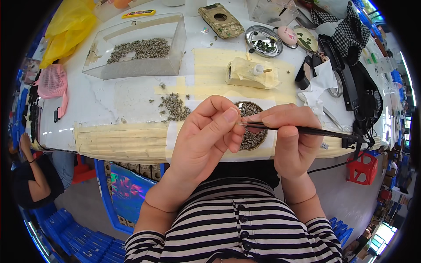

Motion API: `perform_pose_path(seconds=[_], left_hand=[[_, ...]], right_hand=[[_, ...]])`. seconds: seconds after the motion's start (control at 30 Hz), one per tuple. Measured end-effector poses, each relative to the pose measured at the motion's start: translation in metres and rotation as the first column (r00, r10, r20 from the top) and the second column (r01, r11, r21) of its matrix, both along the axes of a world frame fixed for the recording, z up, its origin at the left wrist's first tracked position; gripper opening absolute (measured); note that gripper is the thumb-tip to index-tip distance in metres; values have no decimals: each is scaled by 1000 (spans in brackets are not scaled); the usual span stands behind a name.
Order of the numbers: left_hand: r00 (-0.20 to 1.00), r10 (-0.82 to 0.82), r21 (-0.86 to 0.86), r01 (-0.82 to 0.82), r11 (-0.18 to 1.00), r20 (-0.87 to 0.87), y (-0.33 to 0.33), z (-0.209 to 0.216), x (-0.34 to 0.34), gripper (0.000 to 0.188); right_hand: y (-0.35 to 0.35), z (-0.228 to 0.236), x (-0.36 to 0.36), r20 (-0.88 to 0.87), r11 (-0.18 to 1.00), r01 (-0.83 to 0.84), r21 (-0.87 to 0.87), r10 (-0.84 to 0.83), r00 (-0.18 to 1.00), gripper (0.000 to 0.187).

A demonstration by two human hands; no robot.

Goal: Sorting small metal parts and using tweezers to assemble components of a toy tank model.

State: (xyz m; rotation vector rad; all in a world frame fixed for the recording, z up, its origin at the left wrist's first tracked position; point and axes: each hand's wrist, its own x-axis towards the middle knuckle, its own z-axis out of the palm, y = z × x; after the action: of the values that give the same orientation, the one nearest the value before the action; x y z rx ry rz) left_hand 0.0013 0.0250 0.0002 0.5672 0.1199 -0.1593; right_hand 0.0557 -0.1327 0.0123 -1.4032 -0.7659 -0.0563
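Observation:
My left hand (199,142) is closed in a pinch, thumb against forefinger, on a piece too small to name. My right hand (296,131) grips slim black tweezers (318,131), which point left and meet the left fingertips. Below both hands sits a round dish (251,149) filled with small grey metal parts (252,139); the hands hide some of it. A loose heap of similar metal parts (174,106) lies on the table beyond my left hand.
A clear plastic box (131,69) with more metal parts stands at the far left. Farther back are a tape-wrapped block (245,79), a camouflage-patterned case (220,20) and a round metal tray (280,47). Pouches and straps crowd the right. Another person (37,179) sits at the left.

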Motion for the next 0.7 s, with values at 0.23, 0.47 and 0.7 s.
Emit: perform_pose_path(seconds=[0.23, 0.47, 0.7], left_hand=[[998, 64, 47, -63, 997, -10, -4, 2, -3, 10], [987, 100, 110, -114, 987, 125, -1, -4, -6, 10], [969, 199, 99, -214, 972, 144, 0, -6, -10, 15]], right_hand=[[5, -1, 0, -380, 984, 11, 177, 58, 923, 27], [6, -1, 0, -521, 971, 32, 235, 98, 848, 29], [5, 0, 0, -577, 954, 51, 297, 136, 806, 30]])
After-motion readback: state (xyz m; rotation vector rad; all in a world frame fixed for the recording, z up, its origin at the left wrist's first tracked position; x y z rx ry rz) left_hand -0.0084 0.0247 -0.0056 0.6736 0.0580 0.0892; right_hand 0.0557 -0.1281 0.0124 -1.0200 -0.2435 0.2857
